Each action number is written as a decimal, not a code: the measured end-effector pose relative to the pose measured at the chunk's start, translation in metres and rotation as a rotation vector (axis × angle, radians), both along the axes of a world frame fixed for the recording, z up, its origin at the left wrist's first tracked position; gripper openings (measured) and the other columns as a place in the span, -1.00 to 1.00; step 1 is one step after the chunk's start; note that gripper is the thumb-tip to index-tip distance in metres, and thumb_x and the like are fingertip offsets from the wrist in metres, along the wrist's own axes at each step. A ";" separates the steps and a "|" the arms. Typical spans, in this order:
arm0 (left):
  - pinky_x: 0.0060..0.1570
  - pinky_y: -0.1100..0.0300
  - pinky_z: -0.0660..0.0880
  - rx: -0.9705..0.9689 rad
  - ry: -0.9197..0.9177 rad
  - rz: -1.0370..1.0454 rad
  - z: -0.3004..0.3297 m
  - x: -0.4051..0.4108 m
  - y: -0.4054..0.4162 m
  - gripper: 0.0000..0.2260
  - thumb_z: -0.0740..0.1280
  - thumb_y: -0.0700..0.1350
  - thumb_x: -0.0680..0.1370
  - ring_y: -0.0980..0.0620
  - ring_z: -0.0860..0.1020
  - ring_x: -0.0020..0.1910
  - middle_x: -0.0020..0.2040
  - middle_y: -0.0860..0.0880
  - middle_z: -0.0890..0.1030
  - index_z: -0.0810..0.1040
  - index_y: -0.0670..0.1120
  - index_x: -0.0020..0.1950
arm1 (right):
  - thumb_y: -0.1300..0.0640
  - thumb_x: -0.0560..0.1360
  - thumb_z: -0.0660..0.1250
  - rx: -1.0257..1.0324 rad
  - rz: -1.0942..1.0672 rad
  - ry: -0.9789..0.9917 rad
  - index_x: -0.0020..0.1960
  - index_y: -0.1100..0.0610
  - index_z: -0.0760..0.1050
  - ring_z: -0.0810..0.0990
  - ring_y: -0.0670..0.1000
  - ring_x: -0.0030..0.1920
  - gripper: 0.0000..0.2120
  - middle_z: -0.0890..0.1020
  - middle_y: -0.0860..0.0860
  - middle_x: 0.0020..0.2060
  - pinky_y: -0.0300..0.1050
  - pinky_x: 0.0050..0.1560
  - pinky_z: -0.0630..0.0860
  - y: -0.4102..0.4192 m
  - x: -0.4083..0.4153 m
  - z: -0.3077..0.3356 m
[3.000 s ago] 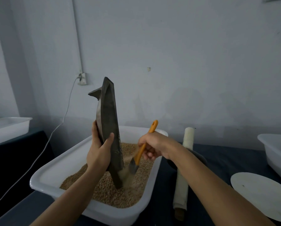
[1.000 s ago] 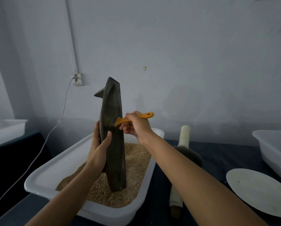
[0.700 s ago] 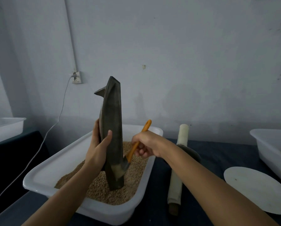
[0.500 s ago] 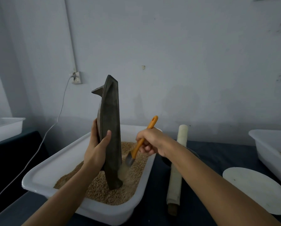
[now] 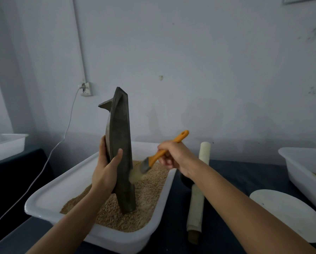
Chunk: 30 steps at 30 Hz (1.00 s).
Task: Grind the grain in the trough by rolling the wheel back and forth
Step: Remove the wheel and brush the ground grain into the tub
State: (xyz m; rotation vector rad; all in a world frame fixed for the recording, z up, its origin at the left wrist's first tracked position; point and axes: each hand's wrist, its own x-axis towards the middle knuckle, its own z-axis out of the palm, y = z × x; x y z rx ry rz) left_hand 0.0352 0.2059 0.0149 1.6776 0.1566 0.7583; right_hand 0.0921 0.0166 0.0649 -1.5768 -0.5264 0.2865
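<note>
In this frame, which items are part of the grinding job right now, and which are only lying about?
In use:
- dark trough, stood on end, gripped by the left hand
- orange-handled brush, held by the right hand
- white tub of grain

Idle:
- cloth-wrapped roller
- white round lid
- white tub at right
- white tub at left
- wall socket

We see a dark grey trough [image 5: 120,147], tan grain [image 5: 149,197] in a white tub [image 5: 69,182], an orange-handled brush [image 5: 164,152] with pale tan bristles, a cream roller [image 5: 199,187], a white plate [image 5: 285,215], a dark blue tablecloth [image 5: 236,171], a pale grey-blue wall [image 5: 208,61].
</note>
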 end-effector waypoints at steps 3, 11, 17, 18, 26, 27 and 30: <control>0.16 -0.26 0.44 -0.063 -0.024 -0.043 0.002 0.000 -0.003 -0.46 0.27 0.11 0.55 -0.18 0.44 0.26 0.41 0.04 0.36 0.08 0.42 0.42 | 0.24 0.57 0.22 0.063 0.048 -0.011 -0.27 0.19 0.42 0.41 -0.05 -0.58 -0.77 0.54 0.10 -0.51 -0.25 -0.55 0.36 0.003 -0.002 -0.001; 0.15 -0.17 0.45 -0.238 -0.041 -0.161 0.009 -0.005 -0.007 -0.53 0.22 -0.01 0.59 -0.14 0.46 0.23 0.37 -0.05 0.40 0.17 0.20 0.48 | 0.22 0.58 0.22 0.295 -0.082 -0.040 -0.27 0.17 0.42 0.44 -0.06 -0.52 -0.76 0.54 0.09 -0.47 -0.22 -0.45 0.41 0.013 0.002 -0.003; -0.14 -0.02 0.51 -0.479 0.215 -0.196 0.018 -0.009 -0.010 -0.59 0.27 0.15 0.52 -0.17 0.59 0.01 0.11 -0.14 0.60 0.40 0.04 0.32 | 0.12 0.59 0.27 0.411 0.031 0.150 -0.09 0.10 0.44 0.62 0.00 -0.15 -0.91 0.65 0.04 -0.31 0.16 0.07 0.56 0.024 0.001 -0.006; -0.18 0.03 0.50 -0.518 0.266 -0.221 0.021 -0.011 -0.011 -0.58 0.29 0.17 0.50 -0.15 0.62 -0.07 0.02 -0.15 0.65 0.47 -0.04 0.26 | 0.11 0.60 0.25 0.419 0.040 0.156 -0.08 0.09 0.44 0.62 0.00 -0.14 -0.90 0.65 0.03 -0.31 0.16 0.06 0.55 0.026 -0.001 -0.005; -0.15 0.05 0.48 -0.530 0.270 -0.351 0.052 -0.013 -0.031 -0.65 0.30 0.08 0.50 -0.12 0.60 -0.19 -0.16 -0.17 0.68 0.56 -0.18 0.08 | 0.04 0.64 0.12 0.337 -0.209 -0.079 -0.12 0.15 0.42 0.48 -0.11 -0.23 -0.75 0.46 0.00 -0.29 -0.20 -0.16 0.50 0.024 -0.015 0.016; -0.15 0.05 0.48 -0.523 0.259 -0.374 0.056 -0.014 -0.037 -0.65 0.31 0.06 0.50 -0.12 0.60 -0.17 -0.14 -0.17 0.68 0.55 -0.18 0.10 | 0.05 0.65 0.11 0.341 -0.255 -0.100 -0.09 0.15 0.41 0.47 -0.11 -0.21 -0.77 0.46 0.00 -0.25 -0.23 -0.19 0.50 0.018 -0.016 0.019; -0.22 0.07 0.50 -0.525 0.247 -0.472 0.067 -0.022 -0.057 -0.67 0.31 0.03 0.49 -0.10 0.65 -0.26 -0.13 -0.17 0.68 0.58 -0.21 0.06 | 0.06 0.65 0.07 0.366 -0.298 -0.090 0.06 0.19 0.45 0.52 -0.04 -0.08 -0.75 0.54 0.16 -0.03 -0.19 -0.17 0.51 -0.001 -0.019 0.029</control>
